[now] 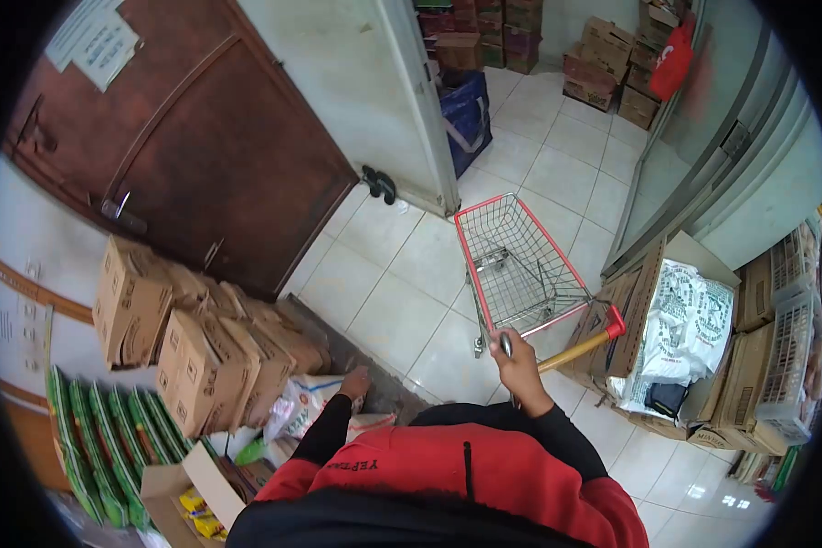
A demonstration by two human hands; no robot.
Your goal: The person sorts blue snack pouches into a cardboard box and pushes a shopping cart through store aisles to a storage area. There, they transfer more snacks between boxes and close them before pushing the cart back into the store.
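My right hand (518, 367) is closed around a slim, shiny metallic object (507, 343), whose kind I cannot tell. The yellow handle bar (574, 353) of a shopping cart runs in to this hand from a red end piece. In front of me is the cart's wire basket (521, 260), with a red rim and nothing inside. My left hand (355, 384) hangs low on the left, over the dark floor strip and close to a white printed sack (303, 404). Its fingers are small and indistinct.
Brown cartons (212, 365), green packs (105, 447) and an opened box with yellow packets (203, 511) line the left. A carton of white bags (690, 320) stands right, beside plastic crates (788, 365). Ahead are a brown door (192, 137), shoes (379, 184) and a blue bag (466, 119).
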